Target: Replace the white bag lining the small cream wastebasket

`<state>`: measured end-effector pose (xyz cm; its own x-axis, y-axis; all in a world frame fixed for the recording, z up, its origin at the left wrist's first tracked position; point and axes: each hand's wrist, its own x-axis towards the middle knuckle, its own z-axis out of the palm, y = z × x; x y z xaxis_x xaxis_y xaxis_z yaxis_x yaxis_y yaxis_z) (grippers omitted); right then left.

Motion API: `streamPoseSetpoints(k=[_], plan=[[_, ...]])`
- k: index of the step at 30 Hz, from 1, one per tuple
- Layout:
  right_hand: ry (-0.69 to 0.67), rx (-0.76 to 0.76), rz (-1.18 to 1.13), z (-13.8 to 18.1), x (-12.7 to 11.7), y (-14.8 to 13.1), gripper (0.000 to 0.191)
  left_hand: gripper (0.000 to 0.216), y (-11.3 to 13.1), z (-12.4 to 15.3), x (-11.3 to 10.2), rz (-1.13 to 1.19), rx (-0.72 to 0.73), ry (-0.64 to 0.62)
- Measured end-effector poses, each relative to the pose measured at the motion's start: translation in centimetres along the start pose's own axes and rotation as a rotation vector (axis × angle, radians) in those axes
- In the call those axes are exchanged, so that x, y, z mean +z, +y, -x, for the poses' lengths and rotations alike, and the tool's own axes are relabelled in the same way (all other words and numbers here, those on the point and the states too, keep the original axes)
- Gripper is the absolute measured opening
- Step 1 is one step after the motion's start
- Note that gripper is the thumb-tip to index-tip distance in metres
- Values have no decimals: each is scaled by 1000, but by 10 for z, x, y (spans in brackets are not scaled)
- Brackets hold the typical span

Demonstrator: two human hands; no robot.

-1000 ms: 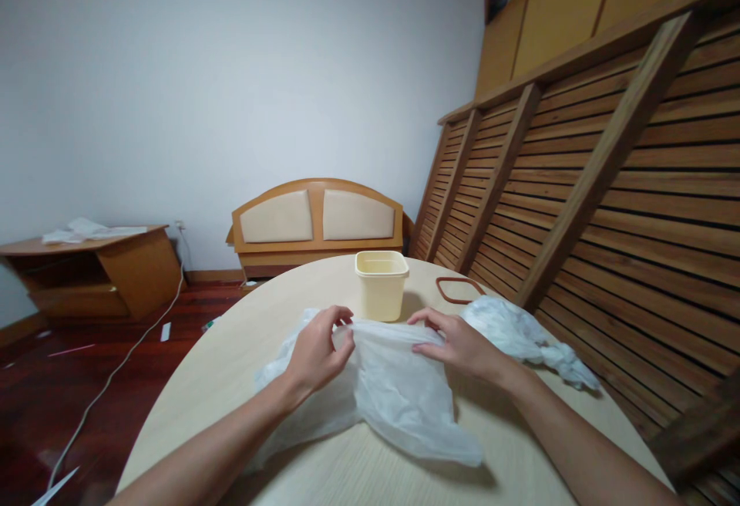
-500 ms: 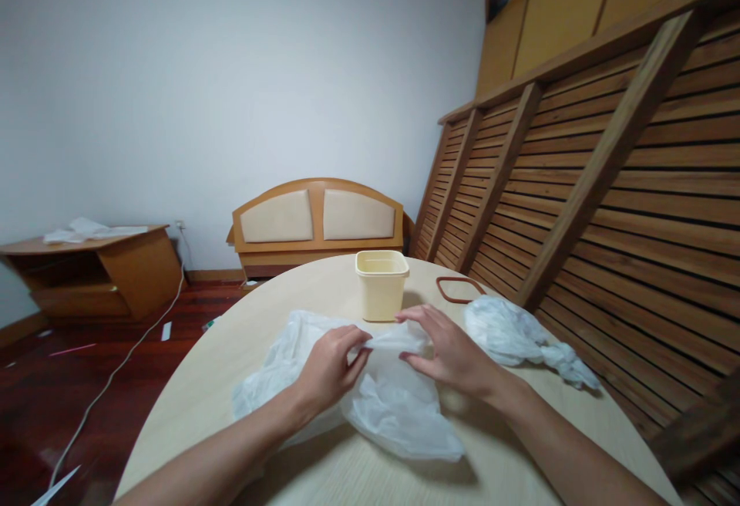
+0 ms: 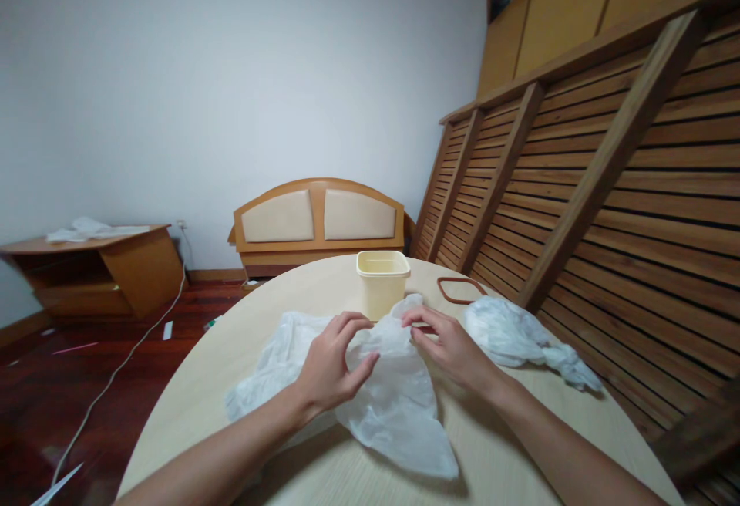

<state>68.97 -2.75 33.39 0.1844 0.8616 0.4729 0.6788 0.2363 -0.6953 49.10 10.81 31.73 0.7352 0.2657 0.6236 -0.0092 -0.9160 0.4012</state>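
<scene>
A thin white plastic bag (image 3: pixel 398 406) hangs from my right hand (image 3: pixel 442 340), whose thumb and fingertips pinch it near its upper end. My left hand (image 3: pixel 335 359) is at the bag's left side, thumb and fingers spread apart in a loose curve with nothing gripped. Just beyond the hands stands a pale yellow square bin (image 3: pixel 381 290), upright, its lower part partly covered by the bag's top. More crumpled white plastic (image 3: pixel 283 352) lies on the table behind my left forearm; whether it joins the held bag I cannot tell.
The round pale table (image 3: pixel 190 421) also carries a brown rounded-square ring (image 3: pixel 461 290) and a bunched white plastic bag (image 3: pixel 509 328) on the right. Slatted wood panels (image 3: pixel 578 259) lean along the right side. A headboard (image 3: pixel 317 217) and a low cabinet (image 3: pixel 139 271) stand behind.
My left hand has let go of the bag and its fingers have spread. The bag's top now rises higher between the hands, in front of the bin. My right fingers have closed on it.
</scene>
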Motion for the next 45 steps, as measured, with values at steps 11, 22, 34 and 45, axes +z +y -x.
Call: streamPoseSetpoints(k=[11, 22, 34, 45], plan=[[-20, -140, 25, 3, 12, -4, 18, 24, 1, 0, 10, 54, 12, -71], [-57, 105, -94, 2, 10, 1, 19, 17, -13, -7, 12, 317, -270, 91], [57, 227, -298, 3, 45, 5, 44, 17, -12, -7, 16, 579, -316, 82], [97, 135, -230, 0, 36, 4, 7, 20, -14, -8, 17, 602, -323, 81]])
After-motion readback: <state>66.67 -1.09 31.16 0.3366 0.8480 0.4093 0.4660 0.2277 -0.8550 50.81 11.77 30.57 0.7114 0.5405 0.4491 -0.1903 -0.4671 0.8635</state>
